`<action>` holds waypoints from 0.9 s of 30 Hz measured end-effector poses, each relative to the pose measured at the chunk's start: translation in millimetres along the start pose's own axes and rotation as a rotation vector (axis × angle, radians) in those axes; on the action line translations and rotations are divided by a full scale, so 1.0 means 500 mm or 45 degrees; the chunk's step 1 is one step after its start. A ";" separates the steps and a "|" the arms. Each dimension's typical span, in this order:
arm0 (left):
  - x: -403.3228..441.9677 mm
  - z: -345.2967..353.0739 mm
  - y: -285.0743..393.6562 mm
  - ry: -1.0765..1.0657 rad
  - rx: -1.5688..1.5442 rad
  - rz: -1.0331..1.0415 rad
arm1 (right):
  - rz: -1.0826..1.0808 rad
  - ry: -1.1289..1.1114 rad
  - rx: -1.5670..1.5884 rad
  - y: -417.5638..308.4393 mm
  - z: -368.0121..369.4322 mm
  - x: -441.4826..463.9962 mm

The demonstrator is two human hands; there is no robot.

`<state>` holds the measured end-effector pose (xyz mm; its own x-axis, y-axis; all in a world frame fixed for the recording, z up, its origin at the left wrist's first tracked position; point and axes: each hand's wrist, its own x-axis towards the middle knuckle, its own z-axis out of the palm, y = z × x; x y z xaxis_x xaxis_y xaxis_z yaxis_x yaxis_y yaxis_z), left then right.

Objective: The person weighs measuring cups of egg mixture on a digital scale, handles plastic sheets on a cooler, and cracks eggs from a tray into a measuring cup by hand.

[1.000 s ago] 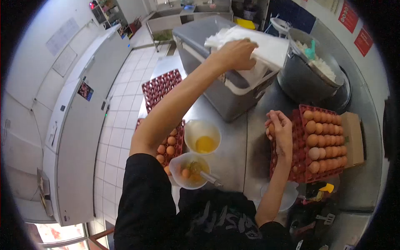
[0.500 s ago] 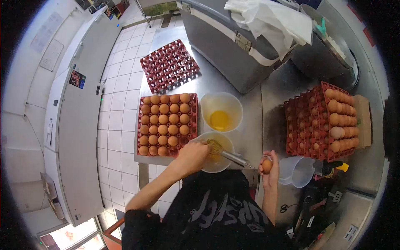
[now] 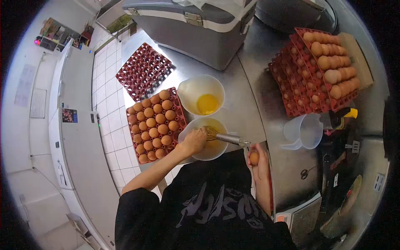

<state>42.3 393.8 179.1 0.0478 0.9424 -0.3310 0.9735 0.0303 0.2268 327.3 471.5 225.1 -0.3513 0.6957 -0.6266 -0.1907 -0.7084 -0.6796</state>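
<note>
My left hand (image 3: pixel 195 141) is over the near plastic jug (image 3: pixel 192 125), at the wire end of a whisk (image 3: pixel 228 138). Its fingers are curled closed, and whatever they may hold is hidden. The whisk leans in this jug, its metal handle sticking out over the right rim. Low on the right, my right hand (image 3: pixel 261 164) is wrapped round a brown egg (image 3: pixel 254 158), close to my body. Just beyond, a second plastic jug (image 3: pixel 187 89) contains yellow egg (image 3: pixel 207 104). Left of both jugs, brown eggs (image 3: pixel 151 123) fill much of a red egg tray (image 3: pixel 181 114).
Another red tray (image 3: pixel 143 71) without eggs lies farther back. Stacked trays of eggs (image 3: pixel 306 79) stand at right, near a clear measuring jug (image 3: pixel 306 131) and scissors (image 3: pixel 307 173). A large grey cooler box (image 3: pixel 196 41) occupies the back of the steel table (image 3: pixel 243 112).
The whole view has turned and shifted, so the table's things sit differently in it. My left hand stays by the whisk, and my right hand still holds the egg.
</note>
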 end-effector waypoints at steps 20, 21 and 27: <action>-0.143 -0.185 0.059 0.506 -1.467 -0.227 | -0.942 -0.619 -1.345 -0.076 0.211 -0.147; -0.151 -0.166 0.062 0.573 -1.705 -0.269 | -0.948 -0.632 -1.356 -0.080 0.237 -0.152; -0.188 -0.159 0.083 0.767 -2.051 -0.235 | -1.125 -0.641 -2.005 -0.135 0.324 -0.097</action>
<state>60.4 333.0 292.2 -0.4788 0.8593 -0.1798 -0.2458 0.0654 0.9671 208.7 466.2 363.2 -0.8936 0.4486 0.0132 0.3623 0.7383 -0.5689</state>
